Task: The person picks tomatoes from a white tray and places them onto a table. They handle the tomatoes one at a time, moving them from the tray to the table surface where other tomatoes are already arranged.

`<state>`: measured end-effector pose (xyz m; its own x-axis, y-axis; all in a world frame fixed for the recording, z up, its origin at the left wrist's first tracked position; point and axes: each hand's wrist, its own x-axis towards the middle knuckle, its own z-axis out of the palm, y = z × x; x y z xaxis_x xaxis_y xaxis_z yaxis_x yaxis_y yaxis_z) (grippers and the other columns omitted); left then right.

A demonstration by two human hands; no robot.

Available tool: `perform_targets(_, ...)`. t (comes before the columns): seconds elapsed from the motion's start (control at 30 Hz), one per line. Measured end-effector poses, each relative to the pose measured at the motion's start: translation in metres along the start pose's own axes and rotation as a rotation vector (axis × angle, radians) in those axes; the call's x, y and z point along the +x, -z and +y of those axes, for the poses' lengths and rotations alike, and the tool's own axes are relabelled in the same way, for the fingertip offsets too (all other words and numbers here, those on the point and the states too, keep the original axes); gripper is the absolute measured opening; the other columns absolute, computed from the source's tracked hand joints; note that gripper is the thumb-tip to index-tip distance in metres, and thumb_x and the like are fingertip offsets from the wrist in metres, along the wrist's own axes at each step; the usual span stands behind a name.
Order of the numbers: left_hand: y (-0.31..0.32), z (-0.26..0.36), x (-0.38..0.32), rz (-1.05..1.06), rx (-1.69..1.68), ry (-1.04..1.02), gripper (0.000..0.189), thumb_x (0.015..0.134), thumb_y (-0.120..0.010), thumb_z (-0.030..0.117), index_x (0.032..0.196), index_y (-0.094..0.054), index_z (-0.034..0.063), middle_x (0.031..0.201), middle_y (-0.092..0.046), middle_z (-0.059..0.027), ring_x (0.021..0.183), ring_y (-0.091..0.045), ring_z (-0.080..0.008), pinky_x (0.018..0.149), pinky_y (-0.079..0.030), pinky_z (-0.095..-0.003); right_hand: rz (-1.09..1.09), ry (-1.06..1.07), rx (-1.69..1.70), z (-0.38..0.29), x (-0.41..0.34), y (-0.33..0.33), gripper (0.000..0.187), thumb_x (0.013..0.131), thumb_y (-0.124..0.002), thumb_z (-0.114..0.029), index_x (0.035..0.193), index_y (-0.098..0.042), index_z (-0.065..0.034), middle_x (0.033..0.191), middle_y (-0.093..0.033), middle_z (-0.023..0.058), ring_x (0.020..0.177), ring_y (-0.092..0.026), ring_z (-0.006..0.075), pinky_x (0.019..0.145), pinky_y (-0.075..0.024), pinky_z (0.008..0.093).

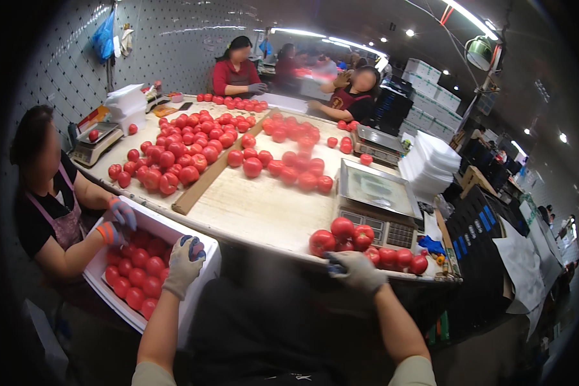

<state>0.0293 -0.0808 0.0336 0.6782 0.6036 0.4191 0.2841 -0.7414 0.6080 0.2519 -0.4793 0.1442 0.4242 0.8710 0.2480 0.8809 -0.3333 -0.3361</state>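
My left hand (184, 266), in a cream work glove with blue fingers, is over the right wall of a white foam box (206, 270). Its fingers curl round a dull red tomato (198, 250), mostly covered by the glove. Rows of red tomatoes (137, 277) lie in the box. At the table's front edge, my right hand (356, 271), gloved alike, is beside a cluster of large tomatoes (342, 227). Its blue fingertips point left and curl downward; what is under them is hidden. A digital scale (379, 193) stands just behind that cluster.
A co-worker's gloved hands (116, 224) are at the box's far end. A wooden divider (217, 169) splits the table (265, 207), with a tomato heap (183, 149) left of it. Foam trays (429, 161) are stacked right; black crates (477, 241) stand beyond. Two people work across the table.
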Motion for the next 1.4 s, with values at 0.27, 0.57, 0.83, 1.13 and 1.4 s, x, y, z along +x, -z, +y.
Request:
perform_targets(0.27,-0.006,-0.063,-0.015,0.018,-0.168,0.142,0.034,0.074,-0.073,0.005,0.106,-0.063,-0.0021,0.105,-0.063,-0.0179,0.097,-0.062,-0.0305,0.085,-0.051,-0.0378,-0.073,0.151,0.353,-0.077,0.175,-0.145,0.044,0.086,-0.061,-0.029,0.126,-0.059,-0.0093,0.107,-0.066,0.0208,0.099,-0.062,0.0367,0.088,-0.0489,0.0434)
perform_targets(0.57,-0.007,-0.073,-0.026,-0.508,-0.278,0.305,0.036,0.081,-0.068,0.027,0.107,-0.067,0.0017,0.1,-0.069,-0.0175,0.095,-0.066,-0.0273,0.085,-0.049,-0.0344,-0.099,-0.207,0.297,-0.056,0.233,-0.215,0.04,0.089,-0.056,-0.036,0.118,-0.062,-0.0086,0.106,-0.067,0.0182,0.103,-0.062,0.0349,0.09,-0.0477,0.0436)
perform_targets(0.83,0.0,-0.059,-0.025,-0.505,-0.243,0.31,0.038,0.083,-0.064,0.03,0.109,-0.067,0.0029,0.105,-0.066,-0.0207,0.099,-0.062,-0.0365,0.088,-0.048,-0.0392,-0.215,-0.161,0.305,-0.06,0.234,-0.198,0.038,0.09,-0.052,-0.037,0.113,-0.062,-0.0081,0.107,-0.066,0.0171,0.102,-0.061,0.0356,0.09,-0.0465,0.0435)
perform_targets(1.13,0.001,-0.055,-0.023,-0.535,-0.288,0.29,0.033,0.084,-0.063,0.026,0.107,-0.067,0.0023,0.102,-0.067,-0.0207,0.098,-0.062,-0.0365,0.087,-0.048,-0.0386,-0.242,-0.156,0.282,-0.064,0.23,-0.195,0.039,0.089,-0.051,-0.037,0.115,-0.061,-0.01,0.112,-0.065,0.0168,0.107,-0.059,0.0351,0.094,-0.0458,0.0433)
perform_targets(1.4,0.001,-0.054,-0.024,-0.505,-0.302,0.327,0.034,0.082,-0.065,0.026,0.105,-0.067,-0.0001,0.101,-0.068,-0.0205,0.095,-0.064,-0.0346,0.084,-0.049,-0.0377,-0.257,-0.141,0.17,-0.073,0.23,-0.199,0.041,0.091,-0.051,-0.03,0.123,-0.06,-0.0065,0.12,-0.061,0.019,0.114,-0.056,0.0345,0.098,-0.0438,0.0431)
